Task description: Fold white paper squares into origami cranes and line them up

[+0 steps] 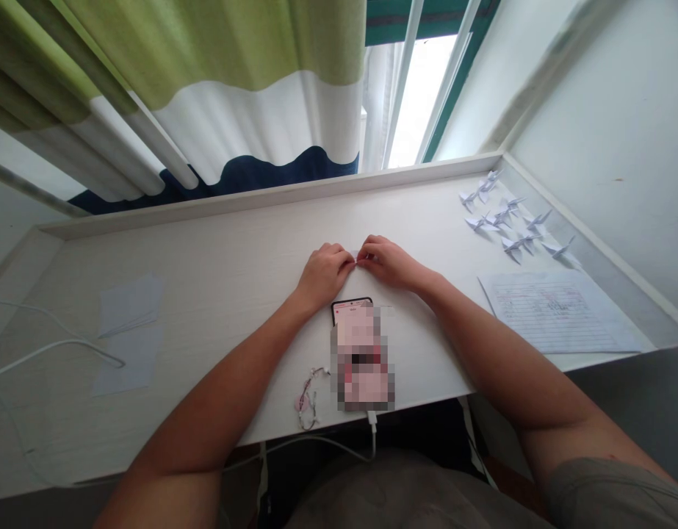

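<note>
Close together near the middle of the white desk, my left hand (328,270) and my right hand (388,261) meet at their fingertips. Both pinch a small piece of white paper (355,253), of which only a sliver shows between the fingers; its folds are hidden. Just below my hands lies a phone (354,312), its screen lit and mostly blurred out, with a white charging cable (372,422) plugged into its lower end. A beaded strap with a pink charm (302,402) rests left of the phone.
Several folded white paper cranes (504,217) stand at the far right corner. Nearer on that side is a lined paper pad (559,312). White paper sheets (130,305) and a white cable (68,342) lie at left. A raised rim (272,198) borders the desk below the curtain (233,88).
</note>
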`<action>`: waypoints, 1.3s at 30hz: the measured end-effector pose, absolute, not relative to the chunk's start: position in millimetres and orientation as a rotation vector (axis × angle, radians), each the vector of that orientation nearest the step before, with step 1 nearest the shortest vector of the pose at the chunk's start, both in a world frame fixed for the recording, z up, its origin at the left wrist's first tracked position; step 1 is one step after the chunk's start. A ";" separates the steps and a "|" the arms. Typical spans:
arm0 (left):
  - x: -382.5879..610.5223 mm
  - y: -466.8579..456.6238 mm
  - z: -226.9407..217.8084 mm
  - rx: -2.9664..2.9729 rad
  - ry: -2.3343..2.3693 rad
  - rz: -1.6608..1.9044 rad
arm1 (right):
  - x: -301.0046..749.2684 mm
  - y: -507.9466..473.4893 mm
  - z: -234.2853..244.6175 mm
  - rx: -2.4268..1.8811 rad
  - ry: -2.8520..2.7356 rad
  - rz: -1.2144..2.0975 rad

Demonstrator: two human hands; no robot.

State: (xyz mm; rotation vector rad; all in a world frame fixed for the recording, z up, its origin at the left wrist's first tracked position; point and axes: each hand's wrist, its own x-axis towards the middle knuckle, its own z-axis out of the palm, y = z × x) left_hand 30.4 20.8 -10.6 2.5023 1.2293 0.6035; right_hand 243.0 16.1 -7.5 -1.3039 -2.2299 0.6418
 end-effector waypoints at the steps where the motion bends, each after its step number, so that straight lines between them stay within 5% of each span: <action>1: 31.2 20.8 -10.2 2.491 1.244 0.606 | 241.8 17.0 -8.9 -1.320 -2.201 0.649; 39: 38.6 29.4 -13.3 2.013 1.484 0.735 | 228.9 21.3 5.7 -1.663 -1.632 0.977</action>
